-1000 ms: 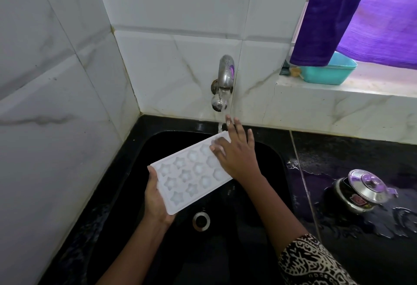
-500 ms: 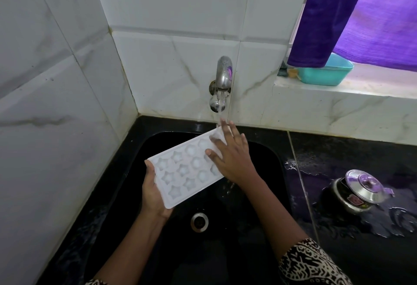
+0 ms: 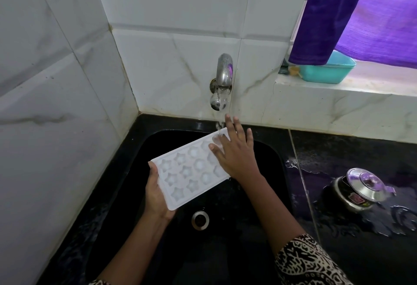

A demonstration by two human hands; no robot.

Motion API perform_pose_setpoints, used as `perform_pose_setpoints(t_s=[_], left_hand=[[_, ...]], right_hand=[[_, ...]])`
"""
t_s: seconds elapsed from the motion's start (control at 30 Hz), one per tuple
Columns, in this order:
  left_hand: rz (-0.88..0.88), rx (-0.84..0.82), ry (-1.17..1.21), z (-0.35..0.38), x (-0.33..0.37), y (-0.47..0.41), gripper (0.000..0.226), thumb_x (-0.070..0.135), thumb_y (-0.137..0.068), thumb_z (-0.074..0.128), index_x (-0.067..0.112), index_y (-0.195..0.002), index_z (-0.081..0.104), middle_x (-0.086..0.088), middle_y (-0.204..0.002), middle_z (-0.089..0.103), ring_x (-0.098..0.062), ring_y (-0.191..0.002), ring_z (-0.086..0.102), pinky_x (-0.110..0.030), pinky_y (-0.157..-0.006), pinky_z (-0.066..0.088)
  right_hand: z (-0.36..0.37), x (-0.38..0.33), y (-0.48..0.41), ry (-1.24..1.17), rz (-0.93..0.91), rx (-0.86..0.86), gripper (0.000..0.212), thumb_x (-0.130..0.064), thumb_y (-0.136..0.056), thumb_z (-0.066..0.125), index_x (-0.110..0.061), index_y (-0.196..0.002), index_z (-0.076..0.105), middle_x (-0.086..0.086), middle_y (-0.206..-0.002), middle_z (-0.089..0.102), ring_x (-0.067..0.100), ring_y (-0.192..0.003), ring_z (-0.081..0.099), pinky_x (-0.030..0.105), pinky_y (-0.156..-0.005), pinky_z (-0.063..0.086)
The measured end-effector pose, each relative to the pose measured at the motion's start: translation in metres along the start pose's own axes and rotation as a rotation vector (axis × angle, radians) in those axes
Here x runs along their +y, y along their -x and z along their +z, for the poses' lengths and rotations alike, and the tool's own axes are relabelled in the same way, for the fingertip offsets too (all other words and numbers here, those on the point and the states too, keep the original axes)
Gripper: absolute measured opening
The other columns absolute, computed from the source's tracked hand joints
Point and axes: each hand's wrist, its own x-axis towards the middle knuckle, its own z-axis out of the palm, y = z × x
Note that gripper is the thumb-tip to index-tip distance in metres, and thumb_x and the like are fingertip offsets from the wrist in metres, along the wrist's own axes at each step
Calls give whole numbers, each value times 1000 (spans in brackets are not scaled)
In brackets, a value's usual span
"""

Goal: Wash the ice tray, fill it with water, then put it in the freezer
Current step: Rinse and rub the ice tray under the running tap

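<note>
A: Right hand (image 3: 234,151): fingers straight and spread, laid flat on the white plastic ice tray with star and round moulds (image 3: 189,172), gripping nothing. Why flat?
B: Probably rubbing the cavities just below the chrome wall tap (image 3: 222,77), where the water lands. Left hand (image 3: 155,192) curls round the tray's end farthest from the tap, steadying it.
A: Tray position?
B: Under the tap, held above the black sink (image 3: 225,251). The tilt likely drains the rinse water.

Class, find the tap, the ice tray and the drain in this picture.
tap (image 3: 223,75): head view, on its curved spout.
ice tray (image 3: 186,171): head view, on a middle star mould.
drain (image 3: 200,220): head view, at its centre.
</note>
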Motion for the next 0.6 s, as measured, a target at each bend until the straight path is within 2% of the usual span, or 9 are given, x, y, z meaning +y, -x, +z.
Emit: perform_pose_setpoints(t_s=[0.1, 0.17, 0.27, 0.33, 0.43, 0.5, 0.6], left_hand=[[6, -16, -7, 5, 3, -1, 73, 73, -87, 35, 18, -123, 68, -16, -131, 62, -36, -118, 61, -44, -81, 57], [14, -40, 7, 2, 7, -1, 74, 73, -89, 34, 18, -125, 67, -17, -133, 60, -36, -119, 60, -44, -83, 56], [32, -59, 11, -3, 4, 0, 74, 73, -89, 33, 19, -127, 65, -16, -134, 60, -36, -120, 59, -44, -82, 56], [13, -50, 23, -1, 2, 0, 73, 74, -88, 33, 19, -125, 66, -16, -133, 60, -36, -119, 60, -44, -81, 56], [0, -52, 24, 2, 1, 0, 74, 73, -89, 33, 18, -124, 68, -17, -133, 60, -36, -119, 60, -44, -83, 56], [6, -57, 26, 2, 4, 0, 75, 73, -89, 33, 16, -126, 66, -18, -134, 59, -38, -121, 58, -45, -84, 56], [28, -61, 12, -1, 8, -2, 76, 73, -90, 30, 18, -128, 64, -17, -135, 59, -36, -121, 58, -44, -84, 56]], right_hand=[[5, -9, 2, -54, -17, -33, 53, -57, -95, 33, -21, -128, 52, -3, -160, -4, 14, -146, -12, 49, -115, -4], [4, -4, 2, -73, -42, -51, 52, -57, -95, 33, -23, -131, 51, -4, -160, -4, 14, -146, -13, 48, -114, -4], [-1, 6, 1, -75, -13, -12, 43, -54, -96, 33, -30, -121, 59, -1, -161, -1, 17, -146, -11, 48, -114, -6], [0, 2, 1, -47, -2, 16, 44, -54, -96, 33, -27, -120, 60, 1, -161, 0, 18, -147, -9, 49, -114, -4], [6, -10, 4, -75, -20, -62, 58, -59, -94, 30, -21, -133, 49, -1, -160, -7, 15, -145, -15, 48, -114, -6], [5, -8, 7, -144, -13, -96, 60, -59, -94, 30, -23, -140, 43, -3, -160, -11, 13, -144, -20, 47, -114, -8], [-2, 6, 15, -281, 50, 14, 48, -55, -94, 37, -28, -130, 54, -5, -159, -6, 8, -140, -22, 46, -114, -6]])
